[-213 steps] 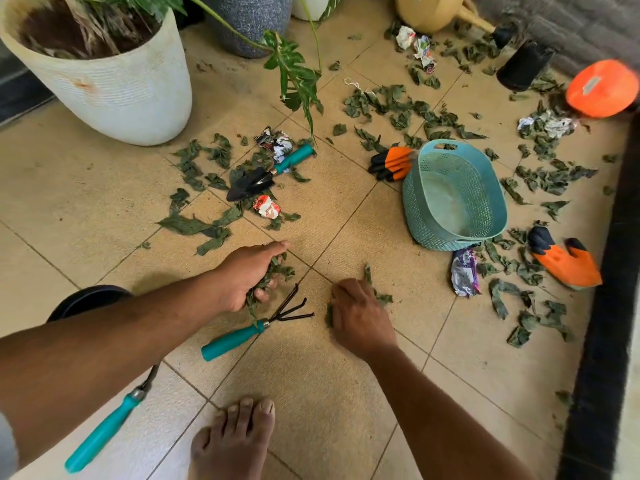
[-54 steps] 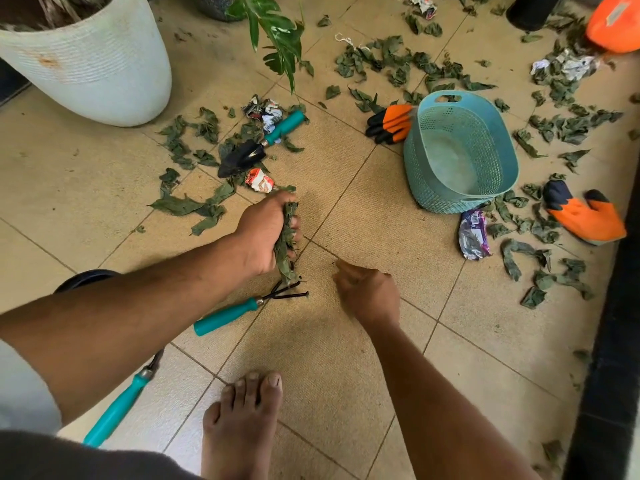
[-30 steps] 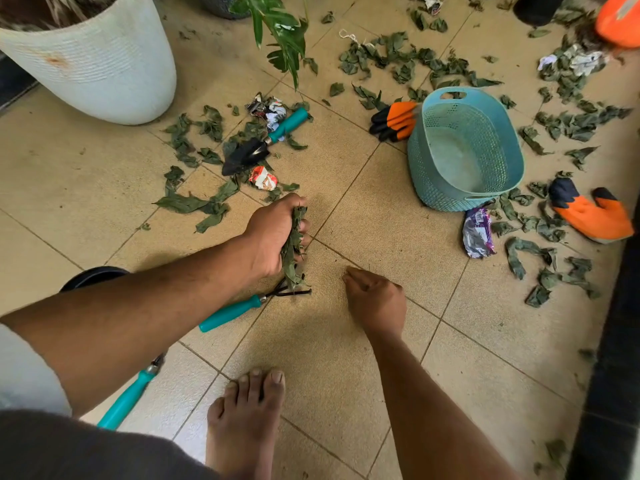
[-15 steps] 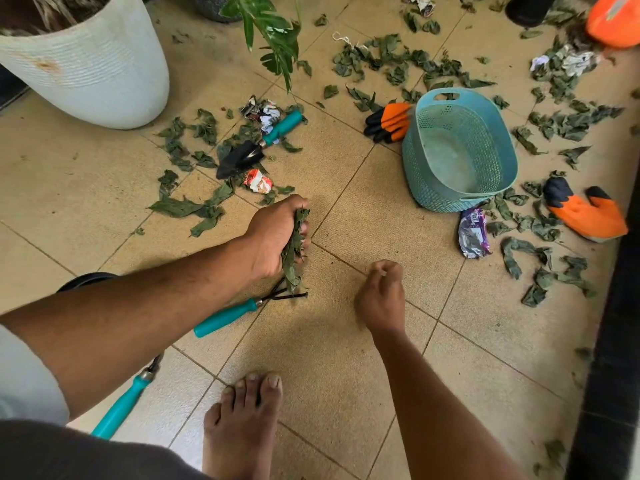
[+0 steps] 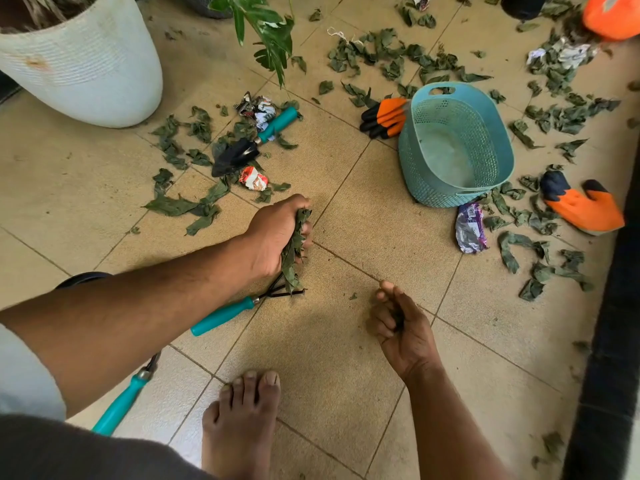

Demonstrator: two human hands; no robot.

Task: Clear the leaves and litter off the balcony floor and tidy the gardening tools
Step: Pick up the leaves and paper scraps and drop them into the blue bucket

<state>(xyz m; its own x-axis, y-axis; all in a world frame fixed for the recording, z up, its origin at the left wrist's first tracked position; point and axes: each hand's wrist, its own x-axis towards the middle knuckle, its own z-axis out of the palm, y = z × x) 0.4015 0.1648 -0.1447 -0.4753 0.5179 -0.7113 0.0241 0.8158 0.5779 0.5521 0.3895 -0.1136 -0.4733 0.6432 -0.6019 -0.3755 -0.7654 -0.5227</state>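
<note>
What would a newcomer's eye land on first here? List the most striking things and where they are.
The left hand, at the centre, grips a bunch of green leaves just above a teal-handled hand rake on the floor. To the right stands an empty teal basket, flanked by orange gloves with leaves scattered around. The right hand is palm-up, fingers curled round a few dark scraps.

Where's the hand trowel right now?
Head view, upper left of centre: the trowel lies on the floor among leaves, between the white planter and the teal basket, beyond the left hand.
</note>
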